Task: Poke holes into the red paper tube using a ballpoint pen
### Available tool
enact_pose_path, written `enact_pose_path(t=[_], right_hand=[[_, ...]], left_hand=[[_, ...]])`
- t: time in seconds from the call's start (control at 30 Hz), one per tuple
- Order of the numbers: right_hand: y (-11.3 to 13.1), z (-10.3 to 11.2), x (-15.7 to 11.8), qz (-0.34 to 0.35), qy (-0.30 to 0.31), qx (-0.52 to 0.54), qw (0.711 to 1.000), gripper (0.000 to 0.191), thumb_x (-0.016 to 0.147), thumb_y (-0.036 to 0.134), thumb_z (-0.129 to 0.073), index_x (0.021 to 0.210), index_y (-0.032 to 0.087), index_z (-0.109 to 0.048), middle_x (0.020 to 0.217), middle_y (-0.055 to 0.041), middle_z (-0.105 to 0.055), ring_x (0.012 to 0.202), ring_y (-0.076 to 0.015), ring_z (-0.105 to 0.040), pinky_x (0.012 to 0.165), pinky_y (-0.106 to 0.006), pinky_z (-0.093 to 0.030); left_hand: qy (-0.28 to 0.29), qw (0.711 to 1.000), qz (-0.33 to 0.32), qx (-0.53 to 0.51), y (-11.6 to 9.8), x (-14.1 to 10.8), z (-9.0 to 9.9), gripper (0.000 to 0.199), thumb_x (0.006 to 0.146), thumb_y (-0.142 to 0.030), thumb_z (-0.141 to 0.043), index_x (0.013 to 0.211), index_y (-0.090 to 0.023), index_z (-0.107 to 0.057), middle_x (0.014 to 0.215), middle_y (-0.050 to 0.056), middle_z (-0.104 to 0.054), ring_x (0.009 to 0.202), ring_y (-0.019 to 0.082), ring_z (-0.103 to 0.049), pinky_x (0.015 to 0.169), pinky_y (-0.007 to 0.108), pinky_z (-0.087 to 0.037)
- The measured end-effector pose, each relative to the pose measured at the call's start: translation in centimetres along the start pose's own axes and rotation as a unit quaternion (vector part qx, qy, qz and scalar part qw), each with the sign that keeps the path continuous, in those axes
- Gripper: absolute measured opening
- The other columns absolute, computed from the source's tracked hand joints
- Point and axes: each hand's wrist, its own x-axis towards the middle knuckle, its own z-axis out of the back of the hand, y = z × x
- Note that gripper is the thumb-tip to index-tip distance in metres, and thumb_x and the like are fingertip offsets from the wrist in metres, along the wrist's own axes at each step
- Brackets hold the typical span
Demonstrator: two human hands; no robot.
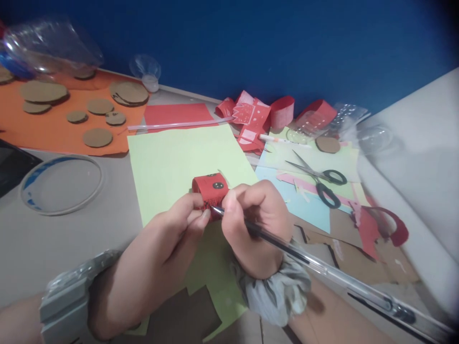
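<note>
The left hand (168,234) pinched a red paper ring (211,189) between thumb and fingertips, holding it just above a pale green sheet (168,157) that lay on the table (71,239). The right hand (256,215) was closed around a clear ballpoint pen (322,267), its tip touching the near edge of the ring, where dark scribbles showed (two black dots sat higher up on the band). The two hands were close together, almost touching at the ring. A grey scrunchie (276,291) circled the right wrist.

To the right, black-handled scissors (319,177) rested on overlapping light blue, pink and green papers. Behind them lay red paper scraps (251,119) against the blue wall, beside crumpled clear plastic. At the far left, brown cardboard discs (96,137) were spread over an orange sheet (53,129), and a flat hoop (60,184) lay on the bare table nearer the person. A clear straw (179,125) lay across a red sheet (175,114) just beyond the green one.
</note>
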Motion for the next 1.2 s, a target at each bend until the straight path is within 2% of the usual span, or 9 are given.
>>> enact_pose_path(t=[0.13, 0.57, 0.73, 0.9, 1.2], right_hand=[[-0.11, 0.14, -0.14, -0.013, 0.006, 0.008, 1.0, 0.027, 0.088, 0.008, -0.067, 0.076, 0.024, -0.048, 0.07, 0.0051, -0.06, 0.052, -0.007, -0.05, 0.047, -0.02, -0.041], [-0.21, 0.18, -0.13, 0.001, 0.019, 0.015, 1.0, 0.026, 0.087, 0.006, -0.065, 0.078, 0.023, -0.048, 0.071, 0.0059, -0.056, 0.052, -0.0057, -0.048, 0.048, -0.02, -0.039], [-0.15, 0.41, 0.03, 0.011, 0.04, -0.001, 0.999, 0.026, 0.086, 0.008, -0.067, 0.077, 0.023, -0.048, 0.07, 0.0052, -0.056, 0.051, -0.0064, -0.047, 0.047, -0.022, -0.038], [-0.06, 0.64, 0.2, 0.019, 0.055, -0.013, 0.998, 0.027, 0.084, 0.01, -0.069, 0.076, 0.024, -0.046, 0.068, 0.0046, -0.058, 0.049, -0.0076, -0.047, 0.046, -0.024, -0.039], [0.14, 0.65, 0.45, 0.026, 0.068, -0.026, 0.997, 0.028, 0.084, 0.011, -0.069, 0.077, 0.025, -0.045, 0.067, 0.0046, -0.058, 0.047, -0.0071, -0.049, 0.043, -0.022, -0.041]], left_hand=[[-0.005, 1.0, 0.004, 0.012, -0.09, 0.13, -0.12, 0.025, 0.11, -0.037, -0.039, 0.092, -0.026, -0.052, 0.076, -0.004, -0.061, 0.092, 0.021, -0.067, 0.064, 0.026, -0.046], [-0.004, 1.0, 0.007, 0.007, 0.05, -0.06, -0.02, 0.025, 0.11, -0.038, -0.038, 0.094, -0.026, -0.053, 0.078, -0.004, -0.061, 0.086, 0.019, -0.065, 0.065, 0.027, -0.046], [-0.006, 1.0, 0.011, 0.019, -0.02, -0.04, -0.02, 0.026, 0.108, -0.036, -0.039, 0.086, -0.025, -0.047, 0.079, -0.003, -0.061, 0.081, 0.019, -0.064, 0.065, 0.028, -0.047], [0.002, 1.0, 0.014, 0.007, -0.41, 0.12, 0.04, 0.022, 0.108, -0.031, -0.038, 0.091, -0.025, -0.051, 0.08, -0.002, -0.061, 0.086, 0.021, -0.066, 0.071, 0.031, -0.05], [0.006, 1.0, 0.013, 0.01, -0.3, -0.05, -0.01, 0.024, 0.107, -0.032, -0.038, 0.084, -0.026, -0.044, 0.071, -0.003, -0.054, 0.089, 0.023, -0.066, 0.066, 0.031, -0.048]])
